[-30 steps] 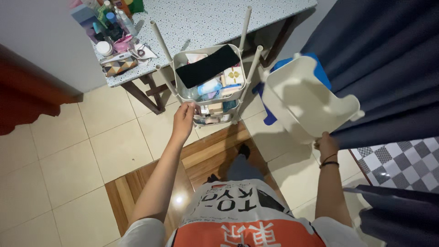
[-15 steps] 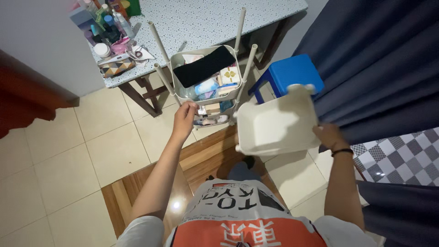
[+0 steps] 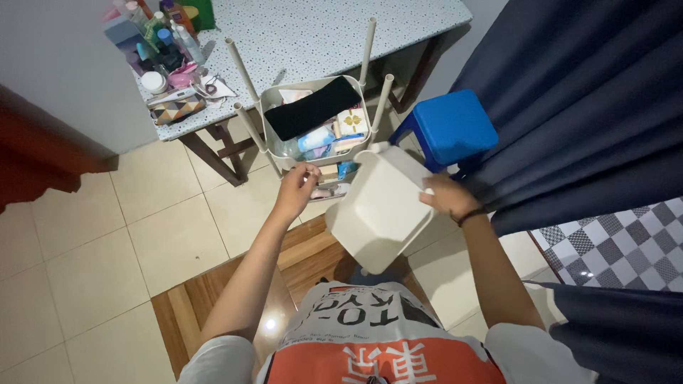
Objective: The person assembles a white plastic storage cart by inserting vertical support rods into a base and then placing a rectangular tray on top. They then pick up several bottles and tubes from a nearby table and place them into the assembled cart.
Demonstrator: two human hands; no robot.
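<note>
Head view, looking down. Right hand point(image 3: 447, 197) grips the far right edge of an empty white plastic tray point(image 3: 382, 210), fingers curled over the rim; the tray is tilted, its open side facing the camera, at about 1 o'clock from the torso. Left hand point(image 3: 298, 186) rests on the near rim of a white cart basket point(image 3: 313, 117), fingers bent onto the edge; whether they pinch it I cannot tell. The basket sits at 12 o'clock, with four white upright poles point(image 3: 367, 44) at its corners, and holds a black cloth point(image 3: 311, 108) plus small packets. The tray's upper corner overlaps the basket's near right corner. Blue plastic stool point(image 3: 452, 128) at 2 o'clock, just beside the tray. Speckled bench point(image 3: 334, 32) behind the basket, bottles point(image 3: 165, 39) clustered at 10 o'clock. Dark blue curtain point(image 3: 583, 107) on the right. Tiled floor point(image 3: 92, 249) below.
</note>
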